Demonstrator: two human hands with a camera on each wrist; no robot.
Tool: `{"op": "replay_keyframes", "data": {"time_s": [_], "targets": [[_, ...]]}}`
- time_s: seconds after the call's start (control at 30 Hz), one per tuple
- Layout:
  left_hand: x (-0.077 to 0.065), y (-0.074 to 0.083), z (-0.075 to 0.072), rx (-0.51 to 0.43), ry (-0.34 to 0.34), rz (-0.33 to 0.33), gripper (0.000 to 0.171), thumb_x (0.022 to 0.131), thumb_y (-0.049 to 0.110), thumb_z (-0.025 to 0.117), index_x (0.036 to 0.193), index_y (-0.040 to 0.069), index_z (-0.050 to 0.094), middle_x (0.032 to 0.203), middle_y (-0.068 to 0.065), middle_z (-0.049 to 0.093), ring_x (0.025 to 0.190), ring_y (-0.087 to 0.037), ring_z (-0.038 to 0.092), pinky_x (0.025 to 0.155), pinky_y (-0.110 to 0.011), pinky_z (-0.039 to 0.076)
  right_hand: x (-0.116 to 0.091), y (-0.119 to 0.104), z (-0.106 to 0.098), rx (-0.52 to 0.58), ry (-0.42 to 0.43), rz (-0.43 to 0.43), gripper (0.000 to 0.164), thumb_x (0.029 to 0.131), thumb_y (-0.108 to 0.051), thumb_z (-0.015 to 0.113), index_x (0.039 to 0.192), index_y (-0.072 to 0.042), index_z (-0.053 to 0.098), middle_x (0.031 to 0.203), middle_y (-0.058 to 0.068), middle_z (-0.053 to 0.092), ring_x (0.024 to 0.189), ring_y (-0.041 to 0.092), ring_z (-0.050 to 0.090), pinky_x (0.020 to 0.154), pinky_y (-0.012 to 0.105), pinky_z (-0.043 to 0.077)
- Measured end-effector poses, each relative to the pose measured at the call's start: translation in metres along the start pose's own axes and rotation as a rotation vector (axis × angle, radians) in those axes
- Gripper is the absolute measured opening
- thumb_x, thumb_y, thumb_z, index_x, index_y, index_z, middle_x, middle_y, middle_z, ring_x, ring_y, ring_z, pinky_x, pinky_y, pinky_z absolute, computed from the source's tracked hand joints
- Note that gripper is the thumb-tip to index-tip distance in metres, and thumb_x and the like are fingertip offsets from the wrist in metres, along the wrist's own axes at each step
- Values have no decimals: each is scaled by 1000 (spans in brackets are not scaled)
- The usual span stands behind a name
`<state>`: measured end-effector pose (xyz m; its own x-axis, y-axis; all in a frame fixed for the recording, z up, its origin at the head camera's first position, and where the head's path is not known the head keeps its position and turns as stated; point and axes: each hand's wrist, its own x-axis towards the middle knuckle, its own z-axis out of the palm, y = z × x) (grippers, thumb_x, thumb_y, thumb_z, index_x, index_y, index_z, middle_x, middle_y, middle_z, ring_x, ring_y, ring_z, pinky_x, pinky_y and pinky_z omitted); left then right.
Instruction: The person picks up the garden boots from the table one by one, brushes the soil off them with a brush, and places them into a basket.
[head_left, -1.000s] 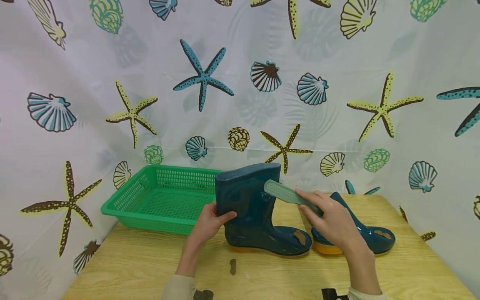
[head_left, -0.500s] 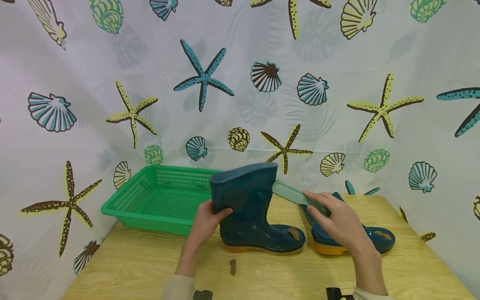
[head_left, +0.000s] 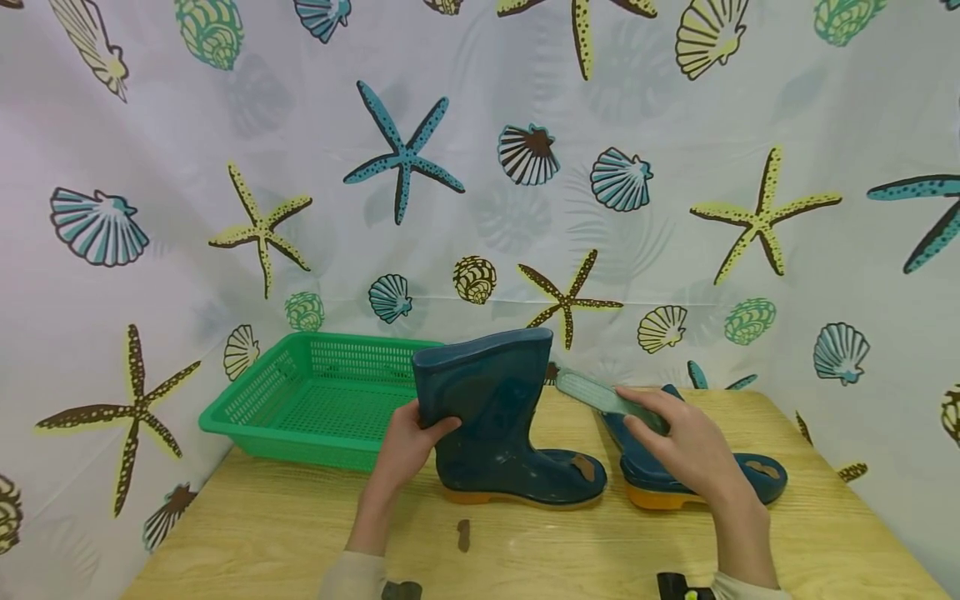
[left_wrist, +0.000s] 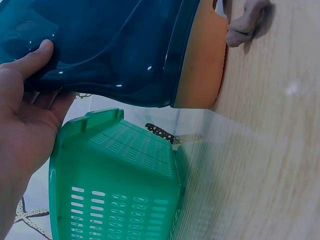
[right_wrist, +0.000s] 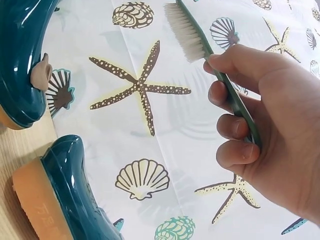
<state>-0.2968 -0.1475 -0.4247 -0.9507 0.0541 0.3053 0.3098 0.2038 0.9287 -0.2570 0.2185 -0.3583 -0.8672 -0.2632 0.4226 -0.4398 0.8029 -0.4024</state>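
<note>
My left hand (head_left: 411,440) grips the shaft of a dark blue rain boot (head_left: 495,417), thumb on the near side. The boot stands on the table, its shaft tilted slightly left. A brown patch (head_left: 582,467) clings to its toe, seen as a lump (right_wrist: 40,74) in the right wrist view. To the right, my right hand (head_left: 686,446) holds a scrub brush (head_left: 592,392) by its green handle, fingers curled round it. Its pale bristles (right_wrist: 187,32) face the boot without touching it. Behind that hand lies a second blue boot (head_left: 648,467), partly hidden, with a brown patch (head_left: 763,468) on its toe.
A green plastic basket (head_left: 255,437) with slotted walls stands at the back left, close to my left hand. One small brown lump (head_left: 463,535) lies on the wooden table (head_left: 555,558) in front of the held boot. A shell-patterned curtain (head_left: 480,83) hangs behind and at both sides.
My right hand has drawn the brush rightward, from against the shaft to clear of the boot. The left hand and the held boot have shifted a little to the left.
</note>
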Motion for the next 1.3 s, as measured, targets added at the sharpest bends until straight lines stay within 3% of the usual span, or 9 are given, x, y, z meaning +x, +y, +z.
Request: {"op": "replay_keyframes", "data": {"time_s": [0.23, 0.43, 0.53, 0.9, 1.1, 1.3], "targets": [[0, 0, 0, 2, 0, -37, 23, 89, 16, 74, 110, 6, 69, 102, -10, 72, 91, -23, 70, 78, -41, 58, -1, 7, 1, -11, -51, 39, 44, 100, -35, 59, 139, -15, 59, 134, 15, 63, 116, 40, 61, 88, 59, 51], [-4, 16, 2, 21, 15, -54, 17, 91, 11, 72, 105, 3, 68, 97, -12, 71, 87, -23, 69, 78, -43, 57, -2, 13, 3, -2, -79, 65, 44, 100, -35, 59, 138, -13, 60, 133, 17, 63, 115, 41, 61, 88, 59, 51], [-5, 16, 3, 21, 17, -52, 17, 91, 11, 72, 106, 4, 69, 98, -12, 71, 88, -24, 69, 80, -45, 57, -2, 16, 4, 11, -100, 85, 44, 100, -37, 59, 138, -14, 60, 135, 18, 62, 114, 40, 62, 85, 57, 52], [-8, 22, 2, 8, 7, -35, 17, 91, 10, 72, 105, 2, 68, 96, -13, 71, 87, -26, 69, 79, -45, 58, -2, 29, 11, 52, -152, 143, 45, 100, -40, 59, 138, -16, 60, 129, 16, 65, 88, 17, 60, 70, 34, 46], [-11, 28, 0, -6, -7, -25, 18, 91, 10, 72, 107, 2, 68, 99, -12, 72, 90, -25, 69, 80, -44, 58, -3, 35, 15, 72, -212, 168, 46, 100, -41, 58, 138, -17, 60, 134, 17, 62, 95, 21, 61, 72, 38, 49], [-11, 30, 0, -7, -13, -23, 18, 91, 10, 71, 107, 2, 68, 100, -12, 72, 90, -25, 70, 80, -43, 57, -2, 39, 17, 91, -268, 180, 44, 100, -37, 59, 138, -16, 60, 137, 18, 59, 90, 20, 58, 69, 35, 45]]}}
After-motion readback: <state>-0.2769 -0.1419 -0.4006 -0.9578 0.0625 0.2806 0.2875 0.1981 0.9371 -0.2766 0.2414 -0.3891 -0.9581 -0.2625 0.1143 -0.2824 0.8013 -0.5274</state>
